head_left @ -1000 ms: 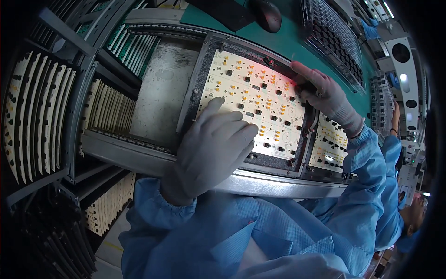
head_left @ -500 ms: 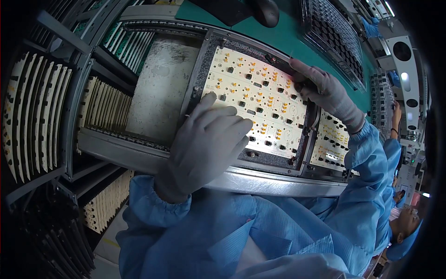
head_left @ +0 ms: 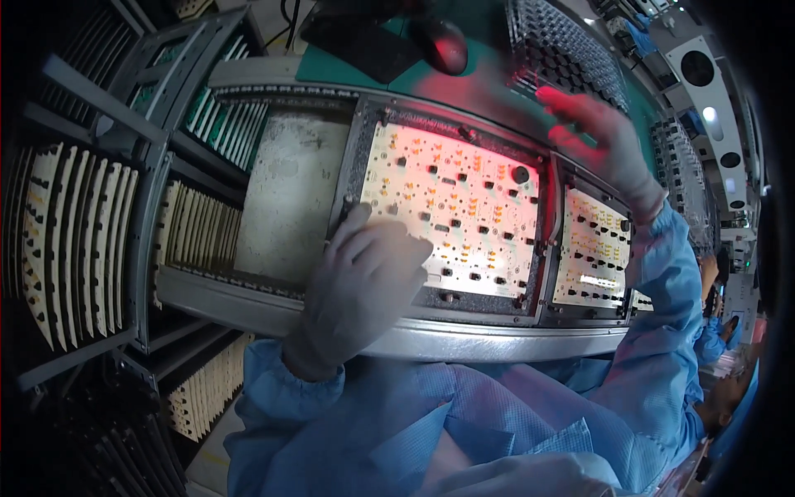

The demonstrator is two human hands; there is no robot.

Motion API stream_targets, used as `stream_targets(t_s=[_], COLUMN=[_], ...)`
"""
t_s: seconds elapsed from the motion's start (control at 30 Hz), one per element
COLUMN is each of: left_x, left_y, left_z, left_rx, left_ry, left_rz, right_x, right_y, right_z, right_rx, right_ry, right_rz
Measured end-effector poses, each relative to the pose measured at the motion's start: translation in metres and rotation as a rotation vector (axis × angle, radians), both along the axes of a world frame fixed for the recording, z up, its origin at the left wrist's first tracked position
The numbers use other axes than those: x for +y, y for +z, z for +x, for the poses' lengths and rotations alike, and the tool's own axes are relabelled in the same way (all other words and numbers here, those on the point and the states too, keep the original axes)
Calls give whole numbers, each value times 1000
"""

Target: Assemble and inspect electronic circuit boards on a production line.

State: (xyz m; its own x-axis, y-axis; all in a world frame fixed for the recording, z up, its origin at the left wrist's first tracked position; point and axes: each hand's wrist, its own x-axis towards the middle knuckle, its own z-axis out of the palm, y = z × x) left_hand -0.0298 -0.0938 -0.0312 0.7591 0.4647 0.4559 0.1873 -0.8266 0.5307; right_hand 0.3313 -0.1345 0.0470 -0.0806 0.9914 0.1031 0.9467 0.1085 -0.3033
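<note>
A white circuit board [head_left: 464, 157], dotted with small orange and black parts, lies in a dark fixture frame [head_left: 348, 178] on the rail. Near its upper right corner sits a round black component [head_left: 520, 175]. My left hand [head_left: 373, 269], gloved, rests over the lower left part of the board with its fingers apart, hiding what is under them. My right hand [head_left: 600, 141], gloved too, is raised past the board's upper right corner, off the board. Its fingers are stretched and blurred, and I see nothing held in them. Red light falls on the board and the right fingers.
A second populated board [head_left: 590, 248] sits in a frame to the right. Clear trays of black round parts [head_left: 571, 62] and a mouse [head_left: 443, 45] are on the green mat [head_left: 331, 70]. Racks of upright boards [head_left: 79, 240] stand left. A metal rail [head_left: 464, 341] runs along the front.
My right hand has left the board's corner and moved up and right; a round black component now shows there. Red light has come on. My left hand shifted slightly.
</note>
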Motion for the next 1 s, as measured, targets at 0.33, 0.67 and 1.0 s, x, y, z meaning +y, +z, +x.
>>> stream_targets(t_s=[0.33,0.67,1.0], left_x=[2,9,17], left_y=[-6,2,-5], left_z=[0,-2,-16], left_rx=[7,23,19], left_ry=[-38,-36,-4], left_rz=[49,-49,-22], right_x=[79,80,-71], right_y=[-28,-32,-25], right_z=[176,203,-35], right_rx=[-296,-93,1033], right_ry=[-510,-536,-196], right_rz=[-52,-41,-192])
